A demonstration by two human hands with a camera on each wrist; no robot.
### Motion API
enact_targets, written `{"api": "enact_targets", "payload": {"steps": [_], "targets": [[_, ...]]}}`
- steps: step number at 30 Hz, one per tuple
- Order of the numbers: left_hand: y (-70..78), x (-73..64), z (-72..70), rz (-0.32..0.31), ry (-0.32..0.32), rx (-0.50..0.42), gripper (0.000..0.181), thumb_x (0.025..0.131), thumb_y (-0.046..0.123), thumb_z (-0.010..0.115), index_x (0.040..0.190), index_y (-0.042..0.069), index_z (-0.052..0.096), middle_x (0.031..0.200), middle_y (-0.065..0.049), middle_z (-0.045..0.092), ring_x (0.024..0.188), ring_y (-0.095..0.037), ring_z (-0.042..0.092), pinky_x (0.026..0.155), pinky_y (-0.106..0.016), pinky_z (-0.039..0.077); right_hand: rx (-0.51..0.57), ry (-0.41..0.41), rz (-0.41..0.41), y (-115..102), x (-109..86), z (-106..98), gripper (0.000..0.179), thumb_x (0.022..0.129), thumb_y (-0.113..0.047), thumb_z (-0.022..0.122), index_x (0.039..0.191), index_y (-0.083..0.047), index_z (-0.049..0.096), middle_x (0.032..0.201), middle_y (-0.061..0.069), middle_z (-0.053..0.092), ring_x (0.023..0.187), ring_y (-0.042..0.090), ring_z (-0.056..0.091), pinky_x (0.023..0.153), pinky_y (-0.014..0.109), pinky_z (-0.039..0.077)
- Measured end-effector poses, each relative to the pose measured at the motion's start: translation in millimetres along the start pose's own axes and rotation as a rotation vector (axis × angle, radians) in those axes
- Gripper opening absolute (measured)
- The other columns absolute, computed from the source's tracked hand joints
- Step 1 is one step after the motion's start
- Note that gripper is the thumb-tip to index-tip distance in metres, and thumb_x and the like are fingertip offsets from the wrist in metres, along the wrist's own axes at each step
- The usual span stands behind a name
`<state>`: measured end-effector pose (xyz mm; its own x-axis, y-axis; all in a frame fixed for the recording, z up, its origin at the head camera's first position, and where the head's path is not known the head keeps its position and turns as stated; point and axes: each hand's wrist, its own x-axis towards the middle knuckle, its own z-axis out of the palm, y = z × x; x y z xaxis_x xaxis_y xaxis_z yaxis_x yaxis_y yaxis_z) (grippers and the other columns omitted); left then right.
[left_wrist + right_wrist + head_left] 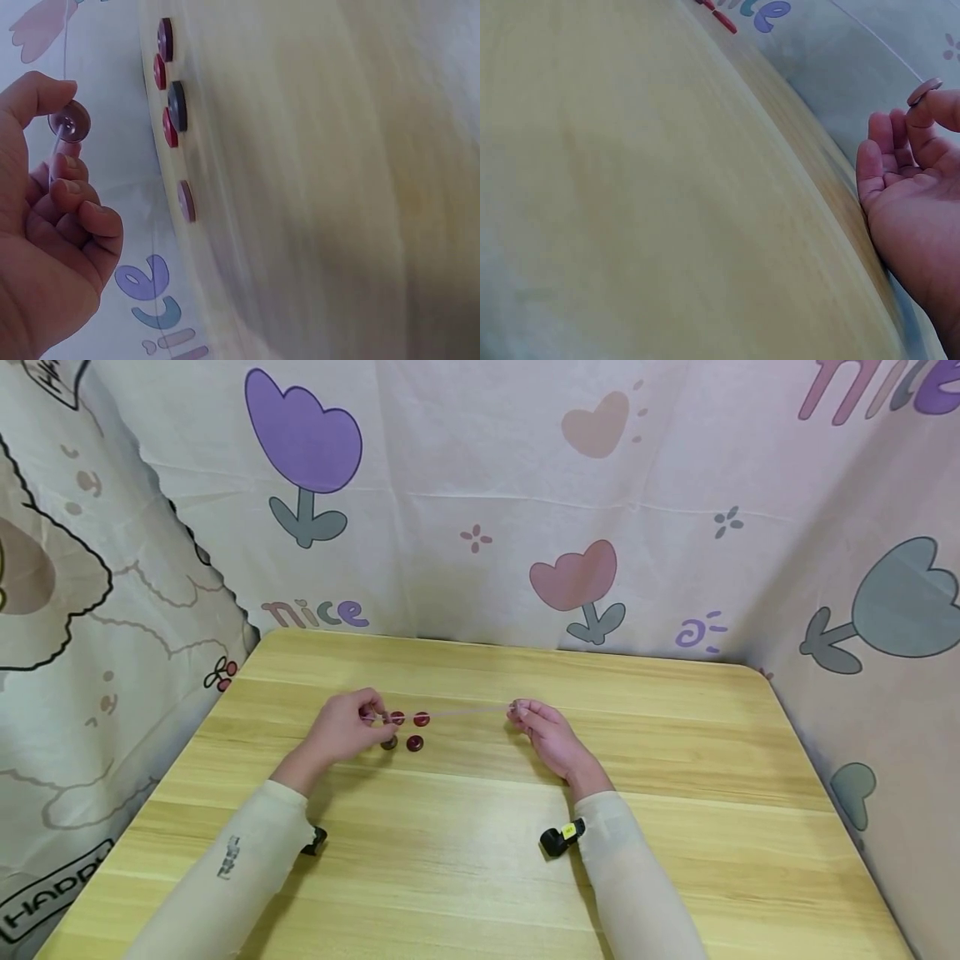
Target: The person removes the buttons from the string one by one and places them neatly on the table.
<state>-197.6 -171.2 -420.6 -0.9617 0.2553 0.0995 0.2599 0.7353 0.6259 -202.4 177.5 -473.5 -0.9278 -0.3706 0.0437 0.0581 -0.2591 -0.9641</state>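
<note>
My left hand (347, 727) pinches a brown round button (73, 120) between thumb and fingers, with a thin pale string (65, 45) passing through it. The other fingers of that hand are curled. On the right, my right hand (551, 739) pinches a brownish button (924, 91) at the string's other end. Between the two hands the string (465, 711) runs taut, above the wooden table (480, 877). Below the left hand lie several loose buttons, among them a red button (422, 719), a dark maroon button (415, 743) and a dark grey button (177, 106).
A patterned cloth (450, 443) with flowers and letters hangs behind and beside the table. Small black cameras sit at both wrists, the right camera (561, 838) showing a yellow label. The table's far edge lies beyond the hands.
</note>
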Motion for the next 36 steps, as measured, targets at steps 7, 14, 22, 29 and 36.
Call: {"api": "enact_targets", "payload": {"steps": [7,14,22,29,36], "targets": [[-9.6,-5.1,-3.2,-0.026,0.006,-0.019,0.021,0.077,0.027,0.076,0.085,0.018,0.059,0.072,-0.002,0.052,0.063,-0.019,0.048,0.054,-0.034,0.041,0.008,-0.005,-0.012,0,-0.2,0,0.035,0.101,-0.013,0.042,0.113,0.019,0.042,0.125,0.038,0.035,0.119,0.042,0.036,0.104,0.047,0.027],[-20.0,-11.0,-7.0,-0.028,0.021,-0.024,0.025,0.078,0.032,0.075,0.084,0.015,0.059,0.070,-0.003,0.052,0.064,-0.020,0.049,0.056,-0.034,0.041,0.002,-0.003,-0.012,1,-0.5,0,0.033,0.101,-0.013,0.041,0.112,0.018,0.044,0.123,0.034,0.039,0.120,0.042,0.036,0.104,0.047,0.027],[-29.8,-17.2,-10.4,-0.031,0.023,0.012,0.024,0.078,0.030,0.076,0.083,0.014,0.058,0.069,-0.002,0.053,0.061,-0.020,0.048,0.056,-0.035,0.040,-0.004,-0.003,-0.015,1,-1.6,0,0.029,0.101,-0.011,0.040,0.112,0.016,0.046,0.126,0.036,0.036,0.120,0.042,0.036,0.104,0.047,0.027],[-38.4,-20.5,-10.5,-0.060,0.013,-0.033,0.026,0.080,0.035,0.074,0.084,0.014,0.059,0.071,-0.004,0.053,0.064,-0.021,0.048,0.057,-0.035,0.041,0.002,-0.005,-0.019,2,-0.2,0,0.031,0.100,-0.013,0.042,0.111,0.016,0.046,0.124,0.034,0.038,0.120,0.042,0.036,0.103,0.047,0.027],[-40.5,-18.7,-11.8,-0.051,-0.043,0.066,0.019,0.078,0.025,0.074,0.082,0.013,0.061,0.068,-0.001,0.054,0.062,-0.019,0.048,0.058,-0.034,0.040,0.012,0.010,-0.013,2,0.6,0,0.031,0.100,-0.013,0.043,0.111,0.015,0.046,0.126,0.036,0.037,0.118,0.038,0.040,0.103,0.046,0.028]]}}
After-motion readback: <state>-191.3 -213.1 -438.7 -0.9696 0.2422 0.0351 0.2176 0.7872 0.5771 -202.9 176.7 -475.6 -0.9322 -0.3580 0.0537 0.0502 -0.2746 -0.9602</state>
